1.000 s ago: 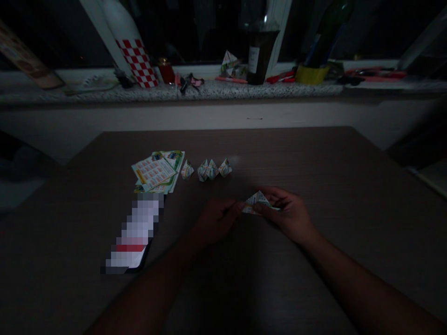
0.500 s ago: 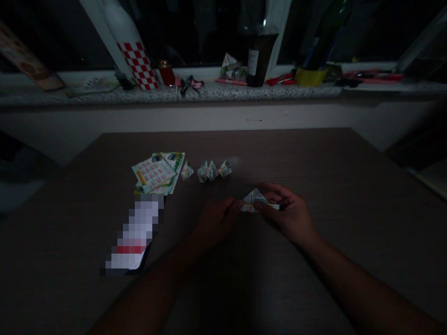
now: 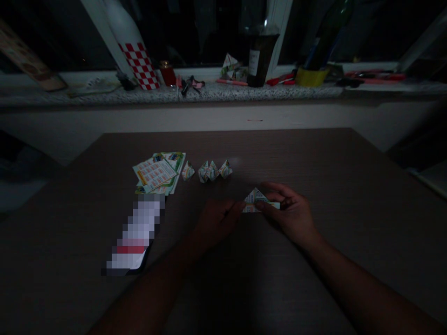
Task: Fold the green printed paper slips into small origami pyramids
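Observation:
A piece of printed paper (image 3: 252,204), folded to a triangular peak with a strip along its base, is between my two hands. My left hand (image 3: 220,216) pinches its left end. With the thumb on its front, my right hand (image 3: 291,211) grips the right side, the other fingers curled behind; a pale strip end sticks out there. Beyond my hands stand small folded paper pieces: a single one (image 3: 187,171), a touching pair (image 3: 208,171) and another piece (image 3: 225,169) close to the pair. A stack of printed paper sheets (image 3: 157,173) lies left of them.
A phone (image 3: 138,232) with a blurred-out lit screen lies left of my left forearm. Along the granite sill (image 3: 223,95) behind the table stand a checkered bottle (image 3: 139,65), a dark cup (image 3: 258,65), a green bottle (image 3: 324,37) and a yellow tape roll (image 3: 310,77).
Very little differs. My hands keep hold of the folded paper in almost the same place, and the whole view has shifted slightly.

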Demonstrator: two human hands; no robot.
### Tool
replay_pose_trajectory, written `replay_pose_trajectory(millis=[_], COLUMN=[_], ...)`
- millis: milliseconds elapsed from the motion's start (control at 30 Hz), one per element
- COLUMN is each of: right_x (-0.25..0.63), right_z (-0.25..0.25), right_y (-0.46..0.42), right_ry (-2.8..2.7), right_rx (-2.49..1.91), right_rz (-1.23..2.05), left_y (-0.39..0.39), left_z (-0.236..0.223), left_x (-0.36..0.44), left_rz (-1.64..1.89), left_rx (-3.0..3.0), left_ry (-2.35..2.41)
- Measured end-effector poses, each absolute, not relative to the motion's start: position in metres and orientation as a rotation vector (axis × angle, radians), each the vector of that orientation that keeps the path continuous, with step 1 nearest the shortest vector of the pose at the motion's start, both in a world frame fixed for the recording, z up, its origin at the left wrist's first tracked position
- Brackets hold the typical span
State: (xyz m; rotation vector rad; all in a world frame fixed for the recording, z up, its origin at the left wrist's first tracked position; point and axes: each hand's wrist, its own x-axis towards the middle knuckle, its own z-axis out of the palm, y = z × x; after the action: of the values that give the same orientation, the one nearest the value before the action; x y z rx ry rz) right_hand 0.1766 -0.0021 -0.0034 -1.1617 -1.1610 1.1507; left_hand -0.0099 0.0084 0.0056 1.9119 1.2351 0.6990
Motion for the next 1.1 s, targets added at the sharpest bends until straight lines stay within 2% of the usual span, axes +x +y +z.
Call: replay_pose_trajectory(millis=[267, 533, 800, 1100], right_x=[0.178, 0.178, 0.179, 0.179], right_z=[-0.008, -0.006, -0.018, -0.006], right_y=[-0.003, -0.001, -0.002, -0.001], right_ry=[-1.214, -1.182, -1.393, -1.237], right_rx=[-1.203, -1.164, -1.129, -1.155], right_rz=[1.124, 1.085, 1.079, 1.191], left_y=[0.01, 0.014, 0.011, 0.016], left_z=[0.008, 0.005, 0.005, 0.003], left_x=[-0.011, -0.009, -0.006, -0.01], left_rz=[0.607, 0.649, 0.651, 0.685], left_rx=[1.788, 1.391, 1.408, 1.307], left_ry=[1.162, 1.054, 0.998, 0.969])
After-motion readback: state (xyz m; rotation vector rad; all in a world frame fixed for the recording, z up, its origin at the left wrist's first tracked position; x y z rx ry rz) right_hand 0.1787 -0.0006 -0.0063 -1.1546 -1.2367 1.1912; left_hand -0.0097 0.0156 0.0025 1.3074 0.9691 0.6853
